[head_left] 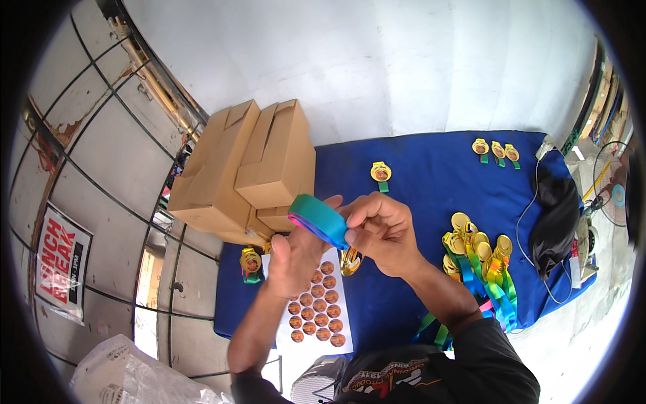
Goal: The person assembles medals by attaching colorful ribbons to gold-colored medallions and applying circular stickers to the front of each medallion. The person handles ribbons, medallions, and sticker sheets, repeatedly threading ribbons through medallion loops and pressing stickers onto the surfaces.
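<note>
A ribbon (316,215), teal outside and blue-pink within, forms a flat loop in front of me above the table. My left hand (301,259) carries this loop around its fingers, which are partly hidden behind it; the thumb stands apart. With thumb and fingers pinched, my right hand (385,232) grips the ribbon's near end. Just below the hands hangs a gold medal (350,262), partly covered by them. Under my left forearm lies a white sheet of round dark stickers (319,306).
Cardboard boxes (276,148) stand at the table's back left. A medal (381,174) lies mid-table, another (250,262) by the boxes, and three medals (498,153) at the far right. A pile of ribboned medals (478,256) sits right, near a black cloth (555,215) and white cable.
</note>
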Available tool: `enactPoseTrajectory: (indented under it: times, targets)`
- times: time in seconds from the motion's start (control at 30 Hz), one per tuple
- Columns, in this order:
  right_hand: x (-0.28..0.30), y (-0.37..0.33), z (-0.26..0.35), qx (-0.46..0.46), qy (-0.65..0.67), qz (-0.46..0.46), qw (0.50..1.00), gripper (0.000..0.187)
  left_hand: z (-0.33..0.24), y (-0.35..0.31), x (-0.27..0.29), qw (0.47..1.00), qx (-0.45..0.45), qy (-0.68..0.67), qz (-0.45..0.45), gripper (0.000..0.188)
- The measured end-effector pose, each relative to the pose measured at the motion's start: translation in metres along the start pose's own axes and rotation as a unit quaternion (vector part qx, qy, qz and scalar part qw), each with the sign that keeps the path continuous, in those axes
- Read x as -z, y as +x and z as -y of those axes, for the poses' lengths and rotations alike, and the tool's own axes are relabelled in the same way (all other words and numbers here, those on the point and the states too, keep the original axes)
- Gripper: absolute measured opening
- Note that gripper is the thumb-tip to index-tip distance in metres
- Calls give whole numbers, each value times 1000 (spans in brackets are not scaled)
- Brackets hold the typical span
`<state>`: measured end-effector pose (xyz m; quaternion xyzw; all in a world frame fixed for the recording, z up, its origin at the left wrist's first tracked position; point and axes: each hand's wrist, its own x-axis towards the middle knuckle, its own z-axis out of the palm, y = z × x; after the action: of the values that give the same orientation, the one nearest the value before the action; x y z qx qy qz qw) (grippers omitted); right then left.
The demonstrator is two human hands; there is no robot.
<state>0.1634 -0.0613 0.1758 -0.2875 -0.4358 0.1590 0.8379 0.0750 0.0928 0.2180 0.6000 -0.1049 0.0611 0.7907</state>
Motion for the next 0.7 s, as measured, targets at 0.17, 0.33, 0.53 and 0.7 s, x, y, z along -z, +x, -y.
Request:
enactPoseTrajectory:
  times: [0.17,0.33,0.53,0.7]
  targets:
    - [-8,-7,-10,-8,17,21,1000,24,-1,19,-15,989,-105,-89,-57,57]
    - [-10,-13,-7,-13,-31,39,999,24,-12,30,-24,979,-150,-139,-7,64]
    - [-8,-19,-8,-40,1,88,995,36,-17,28,-28,967,-163,-137,138,76]
    - [-15,-23,-7,-73,132,95,984,47,-26,16,-30,974,-140,-52,169,50]
